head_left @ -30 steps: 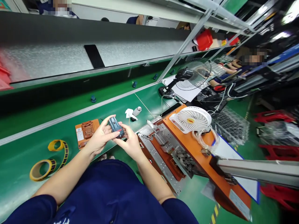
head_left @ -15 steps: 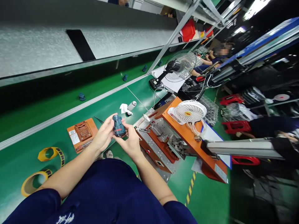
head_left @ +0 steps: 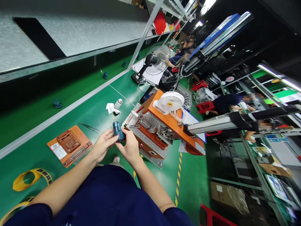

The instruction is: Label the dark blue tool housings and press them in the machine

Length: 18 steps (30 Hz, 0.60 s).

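Between both hands, in front of my body, is a dark blue power-tool battery pack (head_left: pixel 118 131) with a ribbed, stepped casing. My left hand (head_left: pixel 105 145) grips it from the left, thumb against its lower side. From the right, the fingers and thumb of my right hand (head_left: pixel 129 145) close on it too. Tweezers (head_left: pixel 90 127) lie on the green bench just beyond my left hand. To the left rests an orange fixture plate (head_left: pixel 81 135) with a recessed nest. An orange press machine (head_left: pixel 150 135) with metal plates stands close by on the right.
A white fan (head_left: pixel 171 102) sits on the machine, and a black fan (head_left: pixel 148 59) stands behind. Beyond the bench rail, several blue parts (head_left: pixel 57 104) lie on the green belt. A can (head_left: pixel 118 104) and yellow label rolls (head_left: pixel 27 180) are on the bench. Co-workers sit farther off.
The view has swung right, so the bench items appear farther left. The battery pack has turned slightly in my hands, and its red stripe no longer shows.
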{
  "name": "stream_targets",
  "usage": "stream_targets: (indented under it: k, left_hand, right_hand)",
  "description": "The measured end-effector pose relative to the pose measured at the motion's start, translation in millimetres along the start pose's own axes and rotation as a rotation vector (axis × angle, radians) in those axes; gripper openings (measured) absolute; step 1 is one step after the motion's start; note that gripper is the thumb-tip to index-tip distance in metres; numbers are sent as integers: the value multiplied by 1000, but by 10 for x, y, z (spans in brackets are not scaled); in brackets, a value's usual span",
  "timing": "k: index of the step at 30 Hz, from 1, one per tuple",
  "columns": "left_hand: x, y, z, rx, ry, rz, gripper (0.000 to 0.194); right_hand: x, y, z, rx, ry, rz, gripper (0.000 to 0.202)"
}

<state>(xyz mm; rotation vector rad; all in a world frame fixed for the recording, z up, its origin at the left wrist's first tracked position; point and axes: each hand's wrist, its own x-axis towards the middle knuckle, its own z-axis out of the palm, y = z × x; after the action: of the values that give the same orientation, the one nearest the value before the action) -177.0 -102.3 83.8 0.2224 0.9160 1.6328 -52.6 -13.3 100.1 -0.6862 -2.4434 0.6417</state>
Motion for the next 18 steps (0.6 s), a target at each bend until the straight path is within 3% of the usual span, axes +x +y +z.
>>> stream_targets:
  k: [5, 8, 11, 14, 16, 18]
  left_hand:
    - [136, -143, 30, 103, -31, -65, 49]
    - [219, -234, -12, 321, -51, -62, 51]
    - [268, -373, 15, 716, -120, 58, 55]
    - [302, -582, 162, 1032, -216, 184, 53]
    - [328, -735, 295, 1150, -226, 188, 54]
    - [355, -875, 421, 1238, -227, 163, 51]
  right_hand:
    - [-193, 175, -20, 15, -68, -47, 44]
    - [-308, 347, -93, 182, -69, 114, 32]
    - [-409, 587, -239, 349, -22, 315, 34]
    - [-544, 864, -384, 594, -168, 398, 46]
    - [-673, 1041, -443, 759, -253, 447, 41]
    - [-819, 1196, -477, 864, -244, 515, 36]
